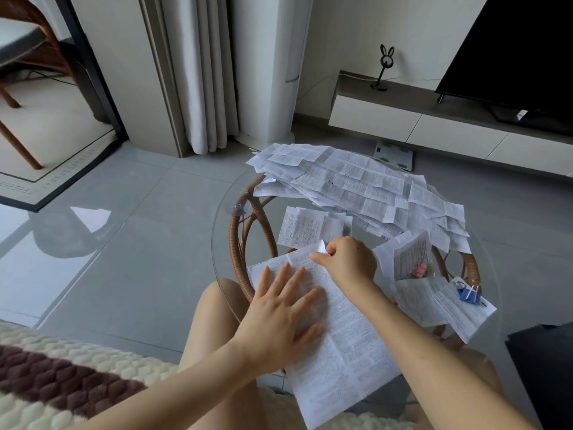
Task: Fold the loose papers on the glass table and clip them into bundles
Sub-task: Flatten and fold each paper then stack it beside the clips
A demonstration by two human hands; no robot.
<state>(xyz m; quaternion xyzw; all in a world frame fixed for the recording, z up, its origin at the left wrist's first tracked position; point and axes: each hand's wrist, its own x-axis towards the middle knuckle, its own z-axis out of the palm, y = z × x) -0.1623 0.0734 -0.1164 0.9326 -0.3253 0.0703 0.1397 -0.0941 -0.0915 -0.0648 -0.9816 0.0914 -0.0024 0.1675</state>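
On the round glass surface, the left hand lies flat with fingers spread, pressing down a large white printed paper sheet that overhangs the near rim, while the right hand pinches its lifted far corner, near a heap of loose white printed papers.

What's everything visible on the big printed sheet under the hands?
The sheet is large white paper, densely printed in small dark text, with fold creases crossing it. It lies unfolded and mostly flat on the glass table, its near end overhanging the rim toward the person's lap. The left hand presses flat on its left part, fingers spread. The right hand pinches its far edge, which curls up off the glass.
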